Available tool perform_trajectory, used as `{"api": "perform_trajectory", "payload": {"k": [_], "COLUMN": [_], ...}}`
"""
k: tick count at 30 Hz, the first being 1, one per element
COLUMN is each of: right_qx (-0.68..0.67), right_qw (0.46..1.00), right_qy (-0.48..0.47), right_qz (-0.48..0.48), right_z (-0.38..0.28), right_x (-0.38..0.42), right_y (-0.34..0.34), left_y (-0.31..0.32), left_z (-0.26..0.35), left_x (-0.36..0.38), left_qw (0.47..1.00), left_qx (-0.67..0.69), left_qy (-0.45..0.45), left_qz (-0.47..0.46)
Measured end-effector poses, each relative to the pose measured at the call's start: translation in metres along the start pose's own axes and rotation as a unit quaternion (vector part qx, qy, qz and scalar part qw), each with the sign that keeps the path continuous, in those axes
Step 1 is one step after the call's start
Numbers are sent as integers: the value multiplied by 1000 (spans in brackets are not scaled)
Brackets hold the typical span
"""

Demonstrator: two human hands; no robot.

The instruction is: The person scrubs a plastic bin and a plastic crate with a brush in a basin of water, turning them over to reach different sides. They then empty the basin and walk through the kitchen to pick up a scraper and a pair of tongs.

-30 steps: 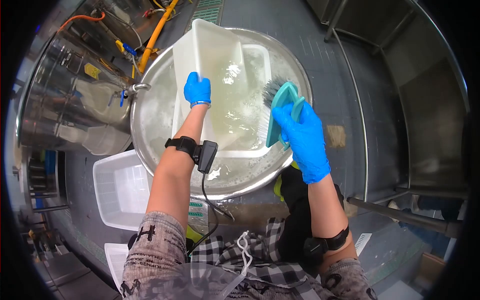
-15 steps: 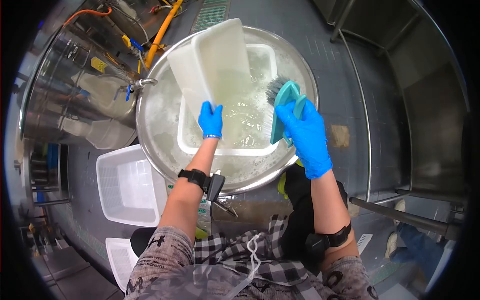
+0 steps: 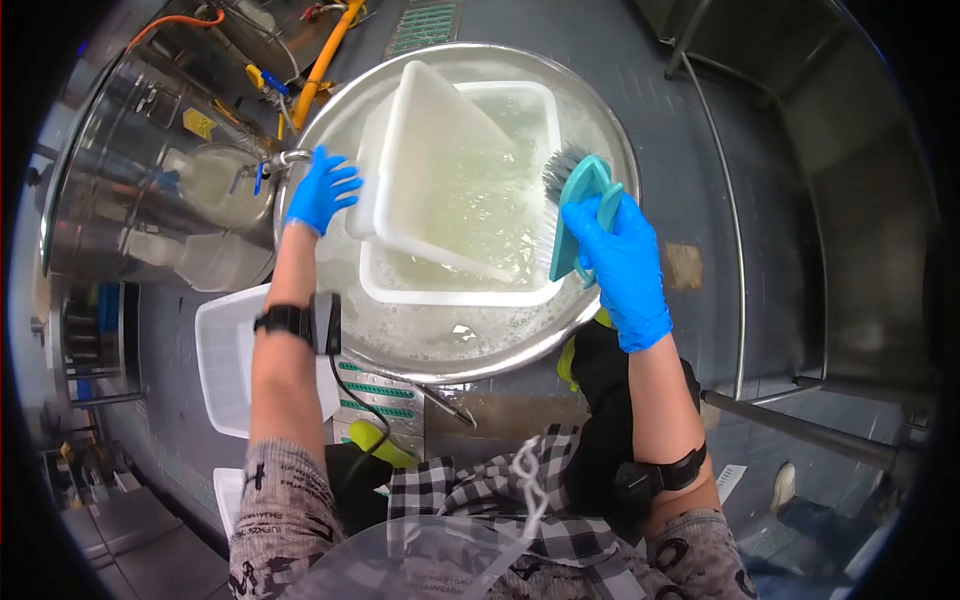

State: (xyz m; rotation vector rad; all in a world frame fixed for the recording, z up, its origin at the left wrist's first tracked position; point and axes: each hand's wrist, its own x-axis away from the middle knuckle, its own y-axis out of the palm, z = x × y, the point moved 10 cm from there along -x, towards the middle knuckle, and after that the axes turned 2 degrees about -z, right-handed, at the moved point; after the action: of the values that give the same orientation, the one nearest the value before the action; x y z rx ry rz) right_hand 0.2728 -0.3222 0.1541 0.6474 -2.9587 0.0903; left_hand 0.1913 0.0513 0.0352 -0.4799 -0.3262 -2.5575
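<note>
A teal scrub brush (image 3: 580,215) with grey and white bristles is gripped in my blue-gloved right hand (image 3: 625,265), over the right side of a round metal tub (image 3: 455,372). My left hand (image 3: 323,192), also in a blue glove, has its fingers spread and holds nothing. It is just left of a white plastic bin (image 3: 385,165) that stands tilted on its side in the soapy water. Beneath that, another white bin (image 3: 550,110) lies in the tub, filled with cloudy water. The tilted bin's lower edge dips into this water.
A metal tap (image 3: 290,157) reaches over the tub's left rim from a large steel vessel (image 3: 130,170). A white basket (image 3: 235,360) sits on the floor at left. Metal rails and a steel counter (image 3: 860,200) stand to the right. A person's shoe (image 3: 785,487) shows at lower right.
My left hand has let go of the tilted bin and moved left. The bin has turned and sunk lower into the tub. The brush stays in my right hand, nearly in place.
</note>
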Motion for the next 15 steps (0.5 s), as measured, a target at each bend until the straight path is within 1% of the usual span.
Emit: {"api": "perform_trajectory", "payload": {"k": [1,2,3,5,6,8,9,11,12,13,15], "right_qx": [-1,0,1,2,4,5,5,5,5,3,-1], "right_qw": [1000,1000,1000,1000,1000,1000,1000,1000,1000,1000,1000], "right_qy": [-5,-3,2,10,20,10,-1,-5,-9,-9,-1], "right_qz": [-2,-4,-5,-6,-7,-10,-13,-12,-11,-10,-12], "right_z": [-2,-3,-1,-6,-6,-5,-7,-9,-10,-10,-9], "right_x": [-1,-1,0,3,4,4,4,3,4,4,6], "right_y": [1,1,1,3,4,5,5,4,3,2,4], "left_y": [16,22,34,55,55,49,50,55,60,63,55], "left_z": [7,16,21,34,28,25,23,41,45,40,44], "left_x": [-10,-24,-32,-45,-60,-87,-83,-55,-34,-25,-3], "left_qw": [993,985,985,953,953,941,941,897,896,895,883], "left_qx": [-108,-171,-171,-301,-300,-324,-324,-402,-391,-393,-385], "left_qy": [-46,-33,-31,-22,-22,96,94,157,162,162,195], "left_qz": [-18,-9,-9,-23,-24,16,17,97,132,132,184]}}
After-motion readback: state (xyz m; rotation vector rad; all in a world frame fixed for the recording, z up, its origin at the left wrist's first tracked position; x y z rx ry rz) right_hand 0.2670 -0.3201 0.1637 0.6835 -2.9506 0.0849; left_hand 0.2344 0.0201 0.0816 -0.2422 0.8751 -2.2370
